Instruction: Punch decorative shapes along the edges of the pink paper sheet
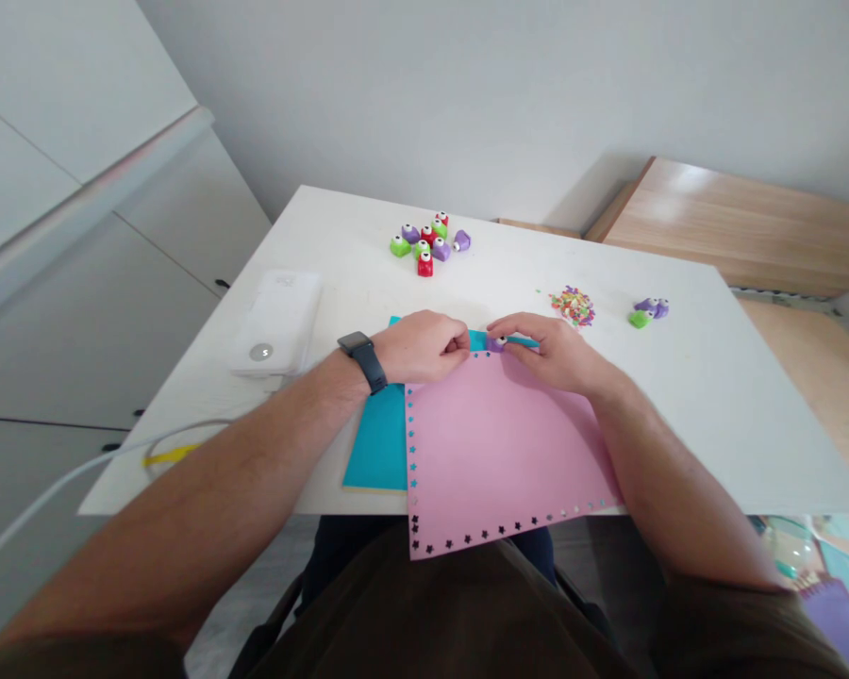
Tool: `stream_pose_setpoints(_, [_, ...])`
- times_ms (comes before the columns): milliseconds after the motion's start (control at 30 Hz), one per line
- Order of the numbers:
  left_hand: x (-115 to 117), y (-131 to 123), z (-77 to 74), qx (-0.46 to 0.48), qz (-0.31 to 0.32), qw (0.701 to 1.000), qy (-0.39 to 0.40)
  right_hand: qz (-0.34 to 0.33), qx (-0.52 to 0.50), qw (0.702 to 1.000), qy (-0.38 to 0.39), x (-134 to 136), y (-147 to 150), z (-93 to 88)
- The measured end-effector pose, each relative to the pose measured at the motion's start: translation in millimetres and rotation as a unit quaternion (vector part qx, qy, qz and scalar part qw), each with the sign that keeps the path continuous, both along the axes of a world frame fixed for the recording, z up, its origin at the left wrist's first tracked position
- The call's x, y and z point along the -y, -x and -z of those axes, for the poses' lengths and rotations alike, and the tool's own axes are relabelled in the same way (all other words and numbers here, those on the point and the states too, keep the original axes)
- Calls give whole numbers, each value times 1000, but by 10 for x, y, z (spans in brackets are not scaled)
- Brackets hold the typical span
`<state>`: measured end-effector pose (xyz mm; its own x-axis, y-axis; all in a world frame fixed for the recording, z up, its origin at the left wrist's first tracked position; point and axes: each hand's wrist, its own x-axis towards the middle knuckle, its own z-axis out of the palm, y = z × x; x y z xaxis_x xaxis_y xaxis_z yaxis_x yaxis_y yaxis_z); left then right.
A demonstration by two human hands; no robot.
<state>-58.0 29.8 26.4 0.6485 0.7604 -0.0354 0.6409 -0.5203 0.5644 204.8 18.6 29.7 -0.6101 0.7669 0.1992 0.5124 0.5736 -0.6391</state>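
Note:
A pink sheet of paper [509, 429] lies before me, with small star-shaped holes along its left, lower and upper edges. Its lower edge hangs over the table's front. My right hand [557, 351] has its fingers closed around a small purple craft punch [495, 344] with googly eyes, at the sheet's upper edge. Just to the left, my left hand [430, 347] is curled with its fingertips pinched at the same edge; the paper there is partly hidden by the fingers. Beneath the pink sheet rests a blue sheet [376, 443], showing at the left and top.
Several red, green and purple punches [425, 264] stand at the back of the white table [707, 405]. More punches [640, 319] sit at the right, near a pile of colourful paper bits [574, 306]. A white box-shaped device [279, 321] and a cable [77, 471] are at left.

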Motion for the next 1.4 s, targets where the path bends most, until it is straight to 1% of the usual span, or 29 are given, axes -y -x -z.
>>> stream_pose_setpoints(200, [-7,3,26,0,1,1000,-9,-16,1,1000,22,23,-16,-27])
stream_pose_setpoints(367, [-12,7,46,2,1,1000,-11,-11,-3,999,40,38,-33,-35])
stream_pose_setpoints(600, [-5,-1,27,-4,-3,1000,-14,8,-2,999,48,75,-23,-72])
stream_pose_setpoints(967, [-1,-7,33,-4,-4,1000,-24,0,13,1000,3,82,-20,-76])
stream_pose_setpoints(1400, [8,-11,43,5,-1,1000,-31,-9,15,1000,-22,73,-25,-33])
